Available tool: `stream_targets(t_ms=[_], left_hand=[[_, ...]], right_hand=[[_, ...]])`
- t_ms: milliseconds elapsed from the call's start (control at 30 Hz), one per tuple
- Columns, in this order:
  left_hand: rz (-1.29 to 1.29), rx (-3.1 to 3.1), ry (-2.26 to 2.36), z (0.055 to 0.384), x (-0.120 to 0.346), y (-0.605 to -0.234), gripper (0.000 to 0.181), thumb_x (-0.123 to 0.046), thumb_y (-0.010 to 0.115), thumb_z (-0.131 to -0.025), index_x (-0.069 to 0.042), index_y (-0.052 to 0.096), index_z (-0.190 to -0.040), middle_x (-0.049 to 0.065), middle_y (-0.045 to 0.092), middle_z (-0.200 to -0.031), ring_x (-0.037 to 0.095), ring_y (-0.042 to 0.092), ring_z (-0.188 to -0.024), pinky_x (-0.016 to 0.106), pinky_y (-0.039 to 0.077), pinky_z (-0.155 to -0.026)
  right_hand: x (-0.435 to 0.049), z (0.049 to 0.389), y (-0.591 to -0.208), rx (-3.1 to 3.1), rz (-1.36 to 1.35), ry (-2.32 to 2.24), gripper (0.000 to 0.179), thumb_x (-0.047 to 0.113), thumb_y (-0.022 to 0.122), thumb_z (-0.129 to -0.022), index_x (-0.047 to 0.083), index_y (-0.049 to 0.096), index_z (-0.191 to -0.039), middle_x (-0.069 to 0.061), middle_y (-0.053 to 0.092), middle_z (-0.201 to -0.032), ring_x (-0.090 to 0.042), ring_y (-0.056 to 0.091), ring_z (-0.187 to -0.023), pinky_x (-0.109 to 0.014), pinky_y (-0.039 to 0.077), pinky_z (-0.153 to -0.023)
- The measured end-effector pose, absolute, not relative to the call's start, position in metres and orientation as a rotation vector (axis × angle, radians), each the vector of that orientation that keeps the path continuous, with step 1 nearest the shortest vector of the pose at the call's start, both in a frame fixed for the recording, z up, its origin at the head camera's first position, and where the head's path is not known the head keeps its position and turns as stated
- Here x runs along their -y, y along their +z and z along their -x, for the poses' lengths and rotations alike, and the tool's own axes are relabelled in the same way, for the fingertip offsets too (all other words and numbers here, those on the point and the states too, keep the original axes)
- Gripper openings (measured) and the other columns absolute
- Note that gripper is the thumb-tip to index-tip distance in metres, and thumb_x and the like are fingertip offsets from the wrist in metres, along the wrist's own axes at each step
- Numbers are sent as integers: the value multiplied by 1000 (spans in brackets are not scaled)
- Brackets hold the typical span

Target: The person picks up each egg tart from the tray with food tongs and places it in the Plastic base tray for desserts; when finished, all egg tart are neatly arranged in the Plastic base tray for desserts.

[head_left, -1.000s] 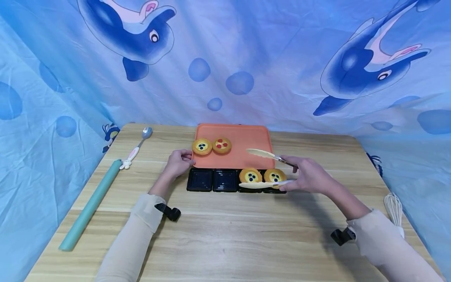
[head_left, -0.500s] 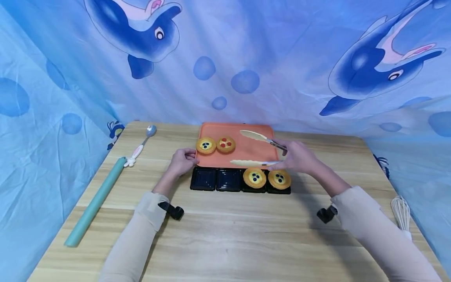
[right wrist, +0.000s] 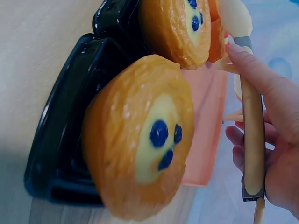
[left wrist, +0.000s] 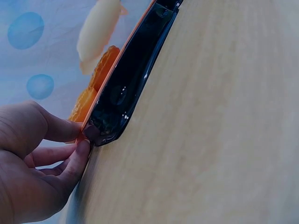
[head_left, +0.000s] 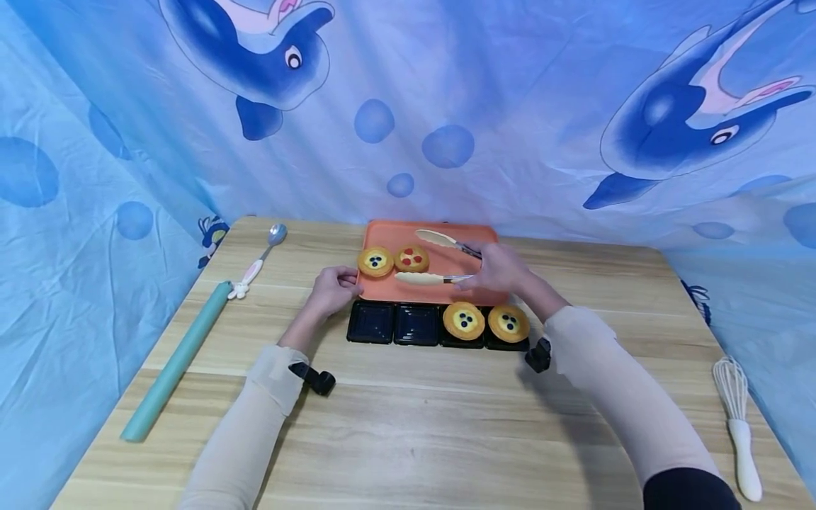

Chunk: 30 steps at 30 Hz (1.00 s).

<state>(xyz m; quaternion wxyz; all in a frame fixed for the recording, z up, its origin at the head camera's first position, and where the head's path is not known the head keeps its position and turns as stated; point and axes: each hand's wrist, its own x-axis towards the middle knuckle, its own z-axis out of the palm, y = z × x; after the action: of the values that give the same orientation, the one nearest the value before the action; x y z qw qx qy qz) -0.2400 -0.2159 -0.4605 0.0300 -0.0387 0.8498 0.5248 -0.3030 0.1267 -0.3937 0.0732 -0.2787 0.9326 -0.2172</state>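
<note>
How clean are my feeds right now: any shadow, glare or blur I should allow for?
Head: bright and mostly clear, with a soft shadow on the table beside the right sleeve; left wrist: dimmer, tongs and table grain soft, small glints on the black tray; right wrist: near tart fairly clear, with shine on its side, backdrop soft.

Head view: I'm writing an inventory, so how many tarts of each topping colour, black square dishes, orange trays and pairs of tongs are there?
Blue-topped tarts: 3
Red-topped tart: 1
Black square dishes: 4
Orange tray: 1
Pair of tongs: 1
Total: 10
</note>
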Motion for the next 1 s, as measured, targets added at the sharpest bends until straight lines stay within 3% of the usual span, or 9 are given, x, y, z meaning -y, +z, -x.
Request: stream_targets(t_ms=[133,233,400,500,633,733,800,900,1000], left_hand=[[122,-2612,1628,241,215,-460,37,0,67,-89,10,60,-124,19,63,-103,26,61,-91,27,52,-74],[122,-2605,1628,242,215,-460,37,-1,68,-89,9,60,-124,18,63,-103,25,61,-91,27,52,-73],[122,-2601,1635,243,215,-459,37,-2,68,-89,9,60,-124,18,63,-103,25,61,-90,26,51,-73],[121,-2597,1642,243,216,-459,37,-1,67,-89,9,60,-124,18,63,-103,25,61,-90,26,51,-73],[122,-2596,1643,242,216,-459,37,-1,67,-89,9,60,-124,18,63,-103,25,61,-91,26,51,-74],[130,-2598,1636,240,216,-458,36,-2,67,-89,9,60,-124,18,62,-104,26,60,-91,28,50,-75],[136,-2600,1631,240,216,-458,36,-2,67,-90,8,60,-124,18,62,-104,26,60,-91,28,50,-75],[137,-2600,1625,240,217,-459,36,-3,67,-90,9,60,-124,18,62,-104,26,60,-91,28,51,-75],[131,-2601,1623,241,217,-461,37,-3,67,-90,9,60,-123,18,62,-104,25,61,-91,28,51,-75]], right_hand=[[-121,309,-397,-2798,808,-640,92,46,87,-73,5,49,-146,-19,65,-121,-26,57,-76,-42,48,-77],[-119,312,-400,-2811,783,-606,90,47,87,-73,4,52,-143,-15,58,-137,-28,61,-96,-43,49,-86],[-116,315,-403,-2816,780,-599,84,44,87,-74,4,55,-141,-15,56,-139,-30,62,-87,-42,49,-83],[-115,315,-404,-2820,789,-607,81,43,87,-75,3,57,-138,-15,59,-136,-30,64,-97,-42,50,-86],[-115,315,-406,-2829,786,-599,77,44,85,-77,5,59,-138,-16,71,-109,-18,55,-59,-34,47,-61],[-116,314,-407,-2834,793,-606,74,43,84,-78,6,60,-137,-17,72,-95,-13,25,-44,-31,32,-50],[-116,314,-407,-2830,801,-614,72,42,84,-78,7,60,-137,-17,72,-102,-12,25,-43,-31,31,-50],[-118,313,-406,-2814,819,-652,71,40,85,-78,6,61,-136,-15,65,-126,-12,25,-43,-31,33,-51],[-119,314,-404,-2798,825,-671,71,39,85,-79,6,60,-137,-17,67,-121,-12,23,-42,-30,31,-47]])
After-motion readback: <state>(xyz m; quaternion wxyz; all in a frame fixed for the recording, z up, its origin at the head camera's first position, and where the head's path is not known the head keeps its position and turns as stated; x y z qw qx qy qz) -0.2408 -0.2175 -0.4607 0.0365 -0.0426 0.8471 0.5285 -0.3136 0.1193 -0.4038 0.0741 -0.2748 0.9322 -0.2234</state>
